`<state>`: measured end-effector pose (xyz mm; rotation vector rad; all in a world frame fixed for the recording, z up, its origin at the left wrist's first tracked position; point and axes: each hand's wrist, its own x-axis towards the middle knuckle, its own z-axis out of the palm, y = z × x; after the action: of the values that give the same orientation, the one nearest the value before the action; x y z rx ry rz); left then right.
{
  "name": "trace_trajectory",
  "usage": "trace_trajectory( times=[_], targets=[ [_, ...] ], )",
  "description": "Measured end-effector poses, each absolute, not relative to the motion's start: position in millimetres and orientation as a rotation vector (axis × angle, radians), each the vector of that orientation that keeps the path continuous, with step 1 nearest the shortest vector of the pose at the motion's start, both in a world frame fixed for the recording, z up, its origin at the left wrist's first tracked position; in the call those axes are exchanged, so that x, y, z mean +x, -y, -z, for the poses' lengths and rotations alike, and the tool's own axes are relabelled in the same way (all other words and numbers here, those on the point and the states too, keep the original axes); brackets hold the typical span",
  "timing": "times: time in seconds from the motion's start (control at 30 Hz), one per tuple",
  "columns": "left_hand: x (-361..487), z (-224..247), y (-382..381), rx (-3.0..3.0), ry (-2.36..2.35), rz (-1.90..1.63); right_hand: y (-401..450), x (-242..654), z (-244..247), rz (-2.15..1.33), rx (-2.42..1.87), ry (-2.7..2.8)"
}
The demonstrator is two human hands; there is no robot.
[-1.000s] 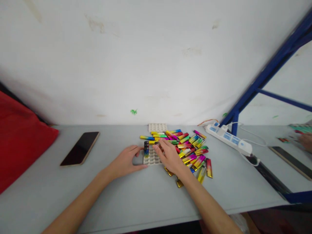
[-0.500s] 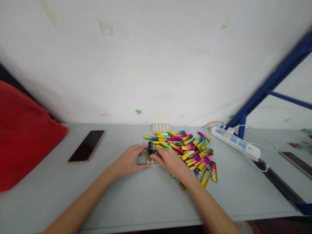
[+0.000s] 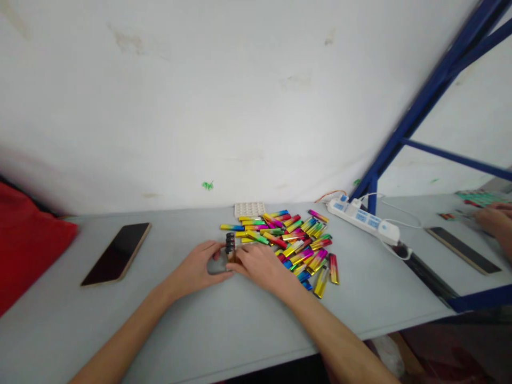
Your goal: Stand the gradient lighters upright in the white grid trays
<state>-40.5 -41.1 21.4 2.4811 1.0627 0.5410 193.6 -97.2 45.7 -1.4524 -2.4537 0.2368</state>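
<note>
A small white tray (image 3: 229,268) with a studded or holed surface lies on the grey table, mostly hidden by my hands. Along its left side stand several black-topped pieces (image 3: 230,239) that look like lighters, in a row. My left hand (image 3: 196,266) curves around the tray's left end, its thumb at the near edge and fingers at the far edge. My right hand (image 3: 258,262) is closed, fingertips pinched at the nearest black-topped lighter, whose lower part looks golden. Right beside that hand spreads a pile of shiny rainbow metallic lighter casings (image 3: 294,245).
A second white holed tray (image 3: 250,209) lies by the wall. A phone (image 3: 118,253) rests at left, near a red cloth (image 3: 32,240). At right are a power strip (image 3: 364,218), a blue metal frame (image 3: 404,117), another dark phone (image 3: 464,249) and another person's hand (image 3: 498,218).
The view has turned to the right. The black piece held in my right fingers has joined the row of black tops. Another person's hand has come into sight at right.
</note>
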Motion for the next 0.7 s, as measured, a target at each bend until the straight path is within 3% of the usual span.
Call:
trace_trajectory(
  times=[0.3, 0.47, 0.7],
  targets=[
    [-43.6, -8.9, 36.1, 2.517, -1.089, -0.656, 130.0, 301.6, -53.8, -0.170, -1.610, 1.738],
    [-41.7, -3.5, 33.3, 2.513, -1.104, -0.669, 189.3, 374.7, -25.5, 0.040, -1.916, 1.463],
    [-40.3, -1.8, 33.1, 2.504, -1.132, -0.692, 204.8, 398.8, 13.8, -0.053, -2.103, 1.444]
  ],
)
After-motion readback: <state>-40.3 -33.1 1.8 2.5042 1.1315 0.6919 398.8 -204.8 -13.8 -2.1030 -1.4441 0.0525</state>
